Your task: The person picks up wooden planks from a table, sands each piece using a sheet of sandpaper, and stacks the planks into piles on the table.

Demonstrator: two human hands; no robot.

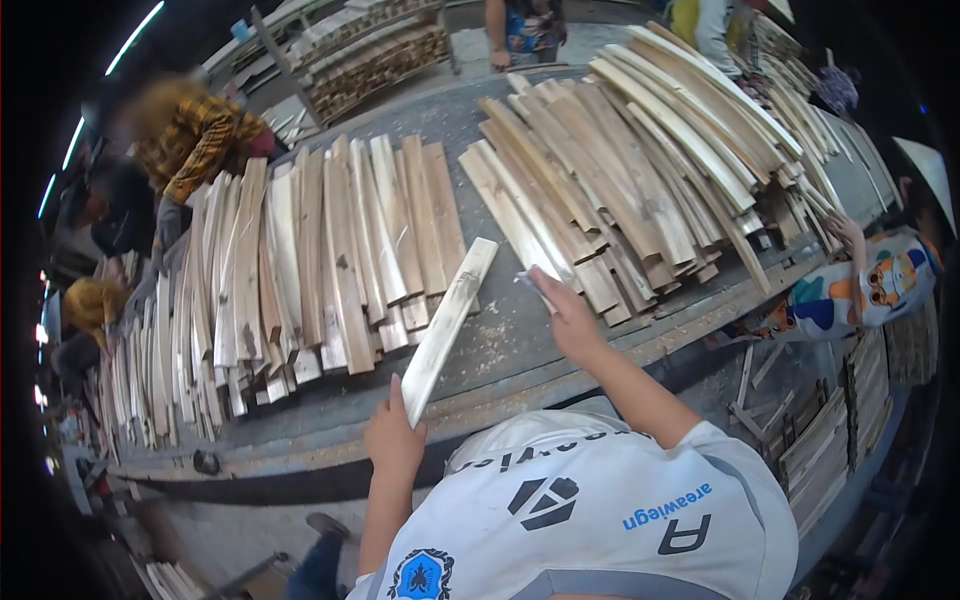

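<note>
My left hand [395, 435] is closed round the near end of a pale wooden slat [450, 330], which slants up and away over the table. Just right of the slat, my right hand [570, 315] is closed on a small, thin, whitish piece [530, 280] whose kind I cannot make out. That piece is apart from the slat. Left of the held slat lies a wide row of wooden slats [330, 260] side by side in layers. Beyond my right hand, another pile of slats [620, 170] spreads over the table.
Wood shavings [490, 340] lie on the grey table [420, 125] near its front edge. A person in a checked shirt [210, 130] is at the left, one in a patterned top [850, 285] at the right. Stacked slats [375, 65] stand behind; more wood [830, 450] is below right.
</note>
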